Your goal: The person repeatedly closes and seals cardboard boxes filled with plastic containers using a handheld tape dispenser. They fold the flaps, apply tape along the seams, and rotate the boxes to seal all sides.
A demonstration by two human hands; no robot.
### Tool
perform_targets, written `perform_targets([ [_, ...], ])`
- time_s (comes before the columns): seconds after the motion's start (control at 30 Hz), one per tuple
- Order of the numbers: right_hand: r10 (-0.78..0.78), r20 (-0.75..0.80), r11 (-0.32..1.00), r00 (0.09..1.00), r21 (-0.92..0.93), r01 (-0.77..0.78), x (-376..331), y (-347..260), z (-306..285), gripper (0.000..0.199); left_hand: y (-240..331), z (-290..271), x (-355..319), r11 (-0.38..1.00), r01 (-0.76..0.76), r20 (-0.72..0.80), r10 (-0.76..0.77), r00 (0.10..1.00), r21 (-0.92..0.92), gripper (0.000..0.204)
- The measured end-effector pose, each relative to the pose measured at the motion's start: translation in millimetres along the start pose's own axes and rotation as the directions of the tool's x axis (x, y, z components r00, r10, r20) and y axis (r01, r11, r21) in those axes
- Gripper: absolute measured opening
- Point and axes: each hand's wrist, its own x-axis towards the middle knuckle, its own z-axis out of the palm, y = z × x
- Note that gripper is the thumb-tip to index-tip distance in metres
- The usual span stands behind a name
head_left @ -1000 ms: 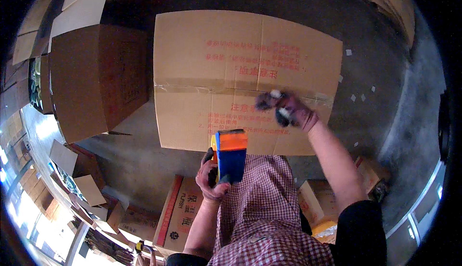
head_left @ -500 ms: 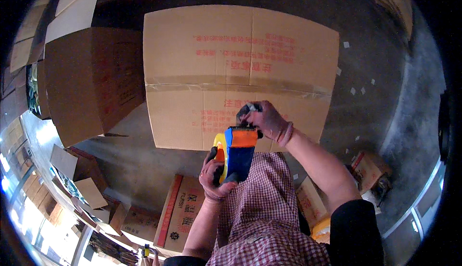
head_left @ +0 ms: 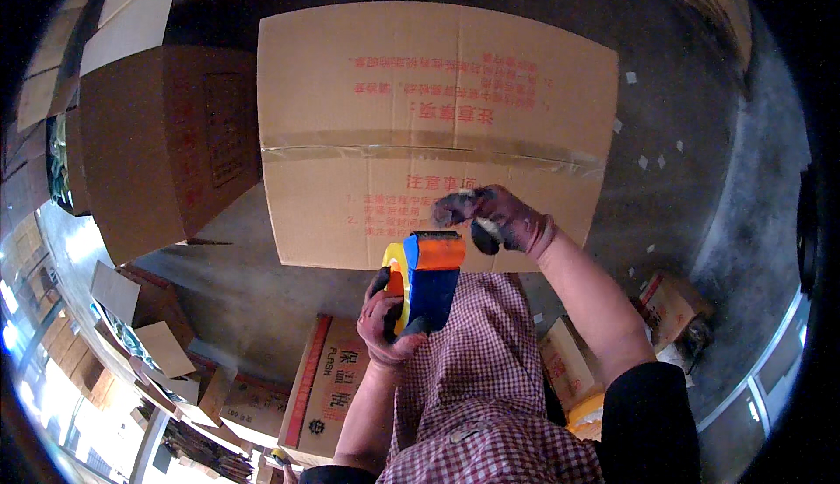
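Head view shows one tape dispenser (head_left: 435, 287), blue, orange and yellow, gripped in the gloved left hand (head_left: 389, 331): the thumb presses on the blue face while the other fingers close around the yellow side. Its dark top end overlaps the near edge of one large carton (head_left: 437, 73), left of that edge's middle; whether the two touch cannot be told.

The gloved right hand (head_left: 507, 221) hovers over the carton's near half, just beyond the dispenser and apart from it. Its fingers are half curled, with a gap between fingertips and thumb; a pale patch shows near the thumb, too small to identify.

One taped seam (head_left: 429, 155) crosses the carton from left edge to right edge. Beyond the left edge stands one dark brown carton (head_left: 140, 143); off the right edge, at least five pale scraps (head_left: 643, 162) lie on the floor (head_left: 674, 213).
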Motion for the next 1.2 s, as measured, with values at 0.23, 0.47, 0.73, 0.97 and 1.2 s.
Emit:
perform_targets([
  [0.23, 0.032, -0.340, 0.905, 0.940, -0.390, -0.172, 13.4, -12.9, 27.8, 0.013, 3.7, 10.8, 12.2, 0.997, 0.061, 0.028, -0.060, 0.998, -0.040, 0.058],
  [0.47, -0.474, -0.517, 0.611, 0.713, -0.776, -0.156, 44.7, -84.5, -30.3, 0.010, 23.6, 38.1, 25.7, 0.963, 0.267, 0.071, -0.265, 0.962, -0.026, 0.043],
  [0.73, -0.715, 0.023, -0.245, 0.698, -0.945, -0.219, 98.7, -58.9, -78.2, 0.023, -6.5, 72.7, 49.7, 0.837, 0.510, 0.038, -0.513, 0.858, -0.199, 0.030],
  [0.97, -0.871, -0.247, 0.073, 0.426, -0.921, -0.384, 109.0, -79.5, -90.9, 0.039, 2.4, 68.7, 79.2, 0.655, 0.688, 0.103, -0.697, 0.710, -0.313, 0.030],
  [1.2, -0.196, -0.163, 0.980, 0.967, -0.056, 0.189, 108.5, -118.0, -74.6, 0.029, 5.2, 64.9, 80.6, 0.695, 0.691, 0.110, -0.685, 0.720, -0.199, 0.029],
])
